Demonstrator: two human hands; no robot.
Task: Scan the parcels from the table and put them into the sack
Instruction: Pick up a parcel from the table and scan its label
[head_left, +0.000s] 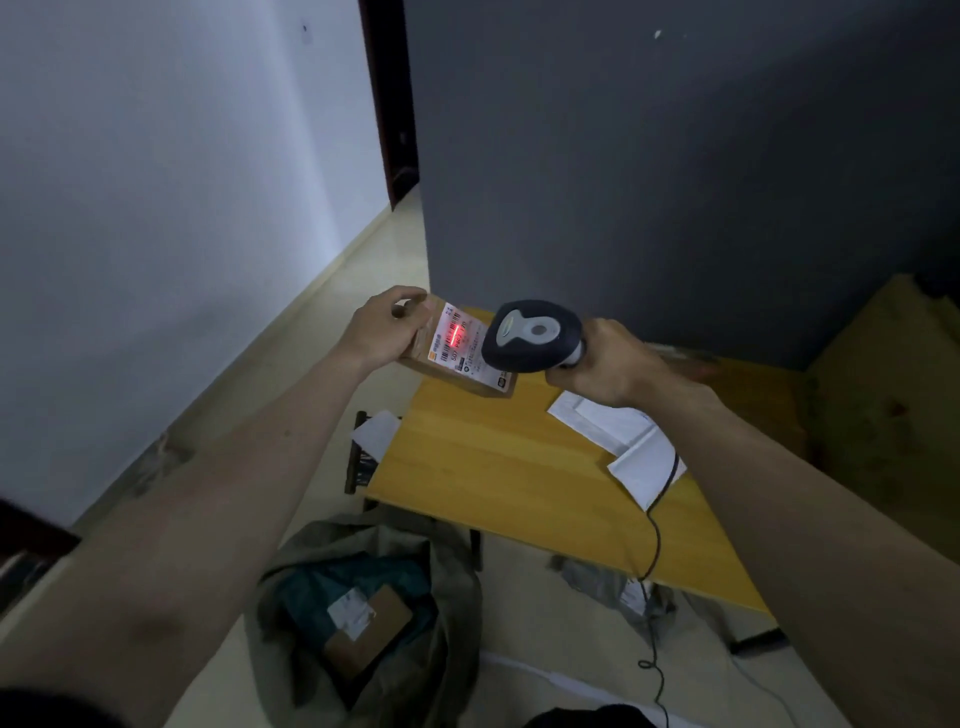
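While the red scan line lay across the label (461, 340) of a small cardboard box (451, 358), the task looked to be partway through. The left hand (382, 332) held the box up above the far corner of the table (498, 467), its fingers (410, 300) curled over the top edge and the thumb side wrapped round the near face. The right hand (610, 364) gripped the handle of the scanner (535, 335), fingers closed tight round it, its head pointing at the label from just beside it.

In the sack (363, 613) on the floor, at least one brown box with a white label (366, 623) already lay on something teal. Flat white envelopes (618, 436) remained on the table, so they probably still needed scanning; the held box had yet to go in.

The box was plain, stiff cardboard with square edges, its label smooth and printed with barcodes. The scanner was dark, rounded plastic with a pale grey top, trailing a thin black cable (655, 571). The sack was limp, crumpled grey-green fabric, open at the mouth. The table top was smooth yellow wood.
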